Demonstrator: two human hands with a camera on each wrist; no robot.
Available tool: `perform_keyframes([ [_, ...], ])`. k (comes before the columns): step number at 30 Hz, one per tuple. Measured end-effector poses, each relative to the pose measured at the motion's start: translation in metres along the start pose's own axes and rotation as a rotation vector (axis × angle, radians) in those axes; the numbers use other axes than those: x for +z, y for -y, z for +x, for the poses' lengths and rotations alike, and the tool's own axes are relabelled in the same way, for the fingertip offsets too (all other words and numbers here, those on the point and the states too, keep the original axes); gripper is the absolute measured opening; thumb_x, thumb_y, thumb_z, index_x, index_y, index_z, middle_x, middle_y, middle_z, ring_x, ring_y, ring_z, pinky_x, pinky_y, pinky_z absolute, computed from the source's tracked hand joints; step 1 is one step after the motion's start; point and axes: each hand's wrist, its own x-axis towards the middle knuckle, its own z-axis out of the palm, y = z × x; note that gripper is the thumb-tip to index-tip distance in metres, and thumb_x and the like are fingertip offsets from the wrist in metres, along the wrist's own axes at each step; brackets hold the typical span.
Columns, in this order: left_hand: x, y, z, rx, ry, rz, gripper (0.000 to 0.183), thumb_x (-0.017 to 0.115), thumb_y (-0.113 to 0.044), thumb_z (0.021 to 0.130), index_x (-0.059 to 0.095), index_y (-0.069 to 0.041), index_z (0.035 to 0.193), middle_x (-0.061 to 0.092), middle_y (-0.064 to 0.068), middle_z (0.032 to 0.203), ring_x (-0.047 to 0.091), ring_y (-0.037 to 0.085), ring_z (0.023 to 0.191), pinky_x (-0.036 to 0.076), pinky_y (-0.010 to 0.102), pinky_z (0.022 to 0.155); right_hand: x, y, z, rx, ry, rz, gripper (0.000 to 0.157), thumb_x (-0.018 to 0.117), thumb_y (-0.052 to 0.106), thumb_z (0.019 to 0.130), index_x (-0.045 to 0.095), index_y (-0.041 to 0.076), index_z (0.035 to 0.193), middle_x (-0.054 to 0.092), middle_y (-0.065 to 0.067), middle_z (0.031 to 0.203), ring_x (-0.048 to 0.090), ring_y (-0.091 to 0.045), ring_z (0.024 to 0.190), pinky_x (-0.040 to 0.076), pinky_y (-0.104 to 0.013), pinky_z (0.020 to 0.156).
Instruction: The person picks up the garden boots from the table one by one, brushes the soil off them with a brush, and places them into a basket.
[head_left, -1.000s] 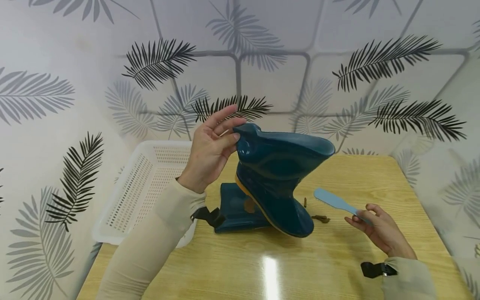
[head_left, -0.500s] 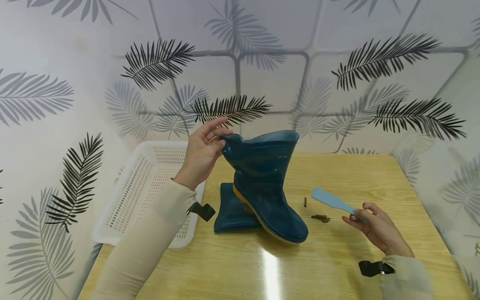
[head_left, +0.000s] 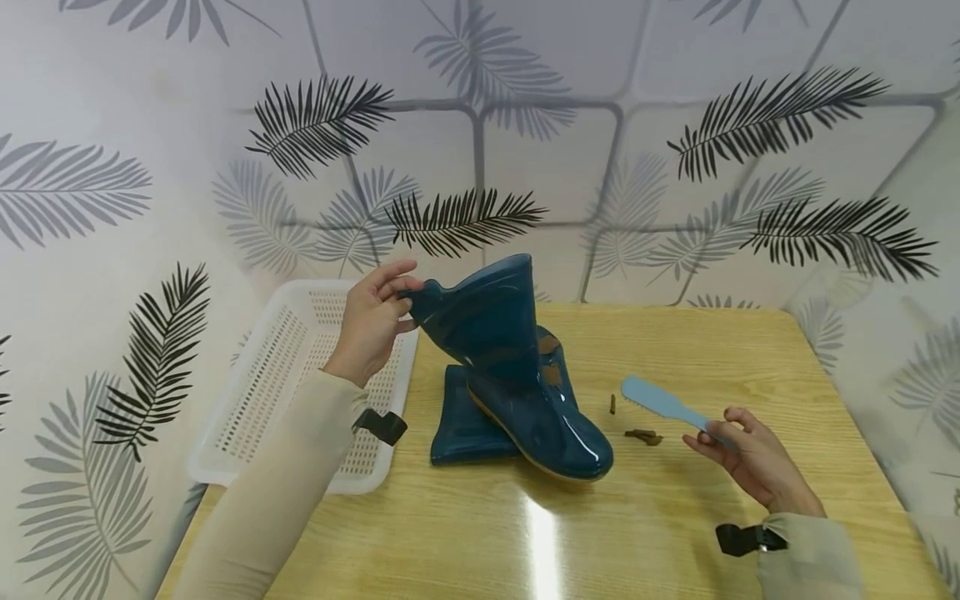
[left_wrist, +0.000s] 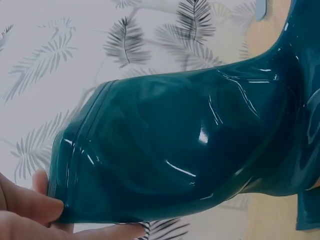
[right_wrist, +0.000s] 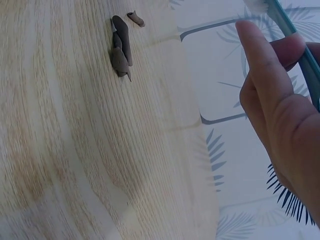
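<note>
My left hand [head_left: 371,323] pinches the top rim of a dark teal rubber boot [head_left: 498,333] between thumb and fingers. The boot tilts, with its toe down toward the right and its opening up. In the left wrist view the shiny boot shaft [left_wrist: 165,145] fills the middle, fingertips at its rim. A second teal boot [head_left: 468,425] lies on its side behind it, partly hidden, with brown patches [head_left: 551,373] on it. My right hand [head_left: 761,467] holds a light blue brush [head_left: 660,400] by its handle, raised at the right; pale bristles [right_wrist: 257,6] show in the right wrist view.
Small brown lumps [head_left: 643,436] lie on the wooden table [head_left: 720,350] between boots and brush, with a smaller brown piece [head_left: 612,404] nearby. A white perforated basket [head_left: 247,375] stands at the left, partly behind my left arm. A leaf-patterned wall covering [head_left: 562,167] rises behind the table.
My left hand has moved left and down with the boot, turning its shaft leftward. Brown patches on the lying boot's right part have come into view. The right hand has barely moved.
</note>
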Motion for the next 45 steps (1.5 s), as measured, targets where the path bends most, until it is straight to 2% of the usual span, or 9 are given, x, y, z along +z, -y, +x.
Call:
perform_keyframes([
  [4, -0.009, 0.006, 0.0, -0.039, -0.028, 0.017, 0.058, 0.033, 0.02, 0.094, 0.049, -0.006, 0.143, 0.053, 0.004, 0.117, 0.048, 0.017, 0.095, 0.054, 0.043, 0.08, 0.0, -0.001, -0.001, -0.002, 0.002, 0.002, 0.023, 0.047, -0.007, 0.102, 0.039, 0.015, 0.098, 0.058, -0.009, 0.088, 0.065, -0.019, 0.083, 0.051, -0.039, 0.095],
  [8, -0.016, 0.011, 0.0, -0.062, -0.039, -0.011, 0.067, 0.028, 0.022, 0.086, 0.047, -0.005, 0.144, 0.047, 0.008, 0.123, 0.052, 0.021, 0.101, 0.047, 0.061, 0.091, 0.001, -0.003, -0.001, -0.006, -0.004, 0.007, 0.023, 0.047, -0.007, 0.102, 0.039, 0.014, 0.098, 0.059, -0.009, 0.087, 0.066, -0.019, 0.083, 0.052, -0.039, 0.094],
  [12, -0.021, 0.015, 0.0, -0.095, -0.057, -0.058, 0.064, 0.033, 0.018, 0.087, 0.043, -0.004, 0.146, 0.044, 0.007, 0.121, 0.048, 0.022, 0.096, 0.045, 0.067, 0.091, 0.002, -0.003, -0.001, -0.008, -0.009, 0.009, 0.023, 0.047, -0.007, 0.102, 0.038, 0.013, 0.098, 0.059, -0.009, 0.087, 0.066, -0.019, 0.083, 0.052, -0.039, 0.094],
  [15, -0.024, 0.016, -0.001, -0.125, -0.076, -0.077, 0.053, 0.042, 0.009, 0.096, 0.04, -0.004, 0.147, 0.042, 0.006, 0.119, 0.046, 0.025, 0.11, 0.043, 0.069, 0.091, 0.003, -0.003, -0.001, -0.005, -0.013, 0.004, 0.023, 0.048, -0.007, 0.102, 0.038, 0.014, 0.099, 0.059, -0.009, 0.087, 0.066, -0.018, 0.083, 0.052, -0.039, 0.094],
  [20, -0.024, 0.018, -0.003, -0.169, -0.116, -0.076, 0.05, 0.055, -0.006, 0.101, 0.037, -0.004, 0.147, 0.039, 0.006, 0.123, 0.039, 0.031, 0.131, 0.047, 0.064, 0.091, 0.003, -0.003, -0.001, 0.006, -0.021, -0.008, 0.023, 0.048, -0.006, 0.102, 0.039, 0.015, 0.098, 0.059, -0.009, 0.086, 0.065, -0.018, 0.082, 0.052, -0.039, 0.094],
  [29, -0.026, 0.024, -0.009, -0.184, -0.157, 0.003, 0.057, 0.064, -0.021, 0.099, 0.037, -0.006, 0.146, 0.034, 0.006, 0.123, 0.044, 0.032, 0.125, 0.05, 0.057, 0.091, 0.003, -0.003, -0.001, 0.016, -0.022, -0.014, 0.024, 0.047, -0.006, 0.102, 0.036, 0.014, 0.098, 0.058, -0.009, 0.086, 0.065, -0.018, 0.082, 0.052, -0.038, 0.094],
  [37, -0.027, 0.028, -0.012, -0.165, -0.181, 0.026, 0.062, 0.065, -0.001, 0.094, 0.034, -0.007, 0.148, 0.032, 0.011, 0.133, 0.056, 0.025, 0.102, 0.056, 0.043, 0.086, 0.007, -0.001, 0.002, 0.03, -0.048, -0.036, 0.024, 0.049, -0.005, 0.102, 0.035, 0.015, 0.099, 0.057, -0.009, 0.088, 0.064, -0.018, 0.083, 0.051, -0.038, 0.095],
  [40, -0.028, 0.028, -0.014, -0.158, -0.184, 0.007, 0.067, 0.062, 0.009, 0.092, 0.031, -0.006, 0.149, 0.024, 0.015, 0.146, 0.051, 0.031, 0.119, 0.055, 0.041, 0.089, 0.007, -0.001, 0.002, 0.028, -0.044, -0.041, 0.024, 0.048, -0.005, 0.102, 0.036, 0.015, 0.099, 0.057, -0.008, 0.087, 0.064, -0.017, 0.083, 0.051, -0.038, 0.095],
  [45, -0.031, 0.027, -0.019, -0.154, -0.19, -0.032, 0.079, 0.057, 0.019, 0.086, 0.023, -0.007, 0.153, 0.004, 0.017, 0.158, 0.02, 0.038, 0.147, 0.052, 0.028, 0.091, 0.007, -0.003, 0.002, 0.023, -0.023, -0.025, 0.023, 0.047, -0.005, 0.103, 0.038, 0.016, 0.099, 0.059, -0.008, 0.086, 0.064, -0.018, 0.082, 0.052, -0.038, 0.095],
])
